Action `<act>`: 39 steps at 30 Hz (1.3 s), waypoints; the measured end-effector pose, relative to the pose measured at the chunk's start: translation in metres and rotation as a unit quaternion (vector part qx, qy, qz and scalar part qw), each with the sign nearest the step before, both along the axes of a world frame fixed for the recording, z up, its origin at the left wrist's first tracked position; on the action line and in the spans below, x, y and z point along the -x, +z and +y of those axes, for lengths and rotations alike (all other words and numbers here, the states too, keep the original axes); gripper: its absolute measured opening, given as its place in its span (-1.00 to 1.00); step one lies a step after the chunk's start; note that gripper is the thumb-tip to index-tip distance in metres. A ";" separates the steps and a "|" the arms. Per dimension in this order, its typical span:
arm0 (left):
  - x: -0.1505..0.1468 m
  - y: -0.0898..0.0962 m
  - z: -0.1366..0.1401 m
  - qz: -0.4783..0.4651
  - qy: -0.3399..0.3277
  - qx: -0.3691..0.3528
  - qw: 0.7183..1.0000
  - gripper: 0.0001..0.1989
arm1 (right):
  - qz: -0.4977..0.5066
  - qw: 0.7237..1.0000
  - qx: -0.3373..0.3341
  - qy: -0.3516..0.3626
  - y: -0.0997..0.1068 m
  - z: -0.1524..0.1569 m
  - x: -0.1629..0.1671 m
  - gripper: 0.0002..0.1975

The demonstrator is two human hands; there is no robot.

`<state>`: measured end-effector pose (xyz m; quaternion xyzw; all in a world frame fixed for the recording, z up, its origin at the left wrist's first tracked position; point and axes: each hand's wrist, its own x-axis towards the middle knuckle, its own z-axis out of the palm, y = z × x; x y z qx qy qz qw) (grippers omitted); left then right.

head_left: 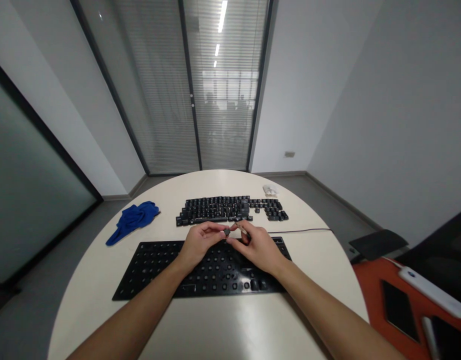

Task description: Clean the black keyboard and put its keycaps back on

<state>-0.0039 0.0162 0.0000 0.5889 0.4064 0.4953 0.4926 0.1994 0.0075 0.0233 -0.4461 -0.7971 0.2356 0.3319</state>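
Note:
Above the keyboard base, my left hand pinches a small dark keycap between thumb and fingertips. My right hand is closed around a thin, pale stick, its tip close to the keycap; its exact kind is too small to tell. The black base lies flat under both hands, most of its key positions bare, with a few keycaps still on at the lower right. Just beyond my hands, many loose black keycaps are laid out in rows like a keyboard.
A crumpled blue cloth lies at the left of the round cream table. A small white bundle sits at the far right. A dark cable runs off the right edge. An orange chair seat holds a phone and a white power strip.

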 end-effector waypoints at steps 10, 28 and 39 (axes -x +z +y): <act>-0.003 -0.008 0.001 -0.006 -0.035 0.007 0.999 -0.58 | -0.071 0.996 -0.048 -0.023 0.000 0.007 -0.009 -0.73; -0.006 -0.004 -0.006 0.068 -0.074 -0.038 0.994 -0.75 | -0.413 0.882 -0.025 -0.226 -0.005 0.062 -0.050 -0.72; -0.006 -0.003 -0.006 0.089 -0.085 -0.044 0.991 -0.78 | -0.411 0.887 -0.012 -0.211 -0.010 0.069 -0.045 -0.69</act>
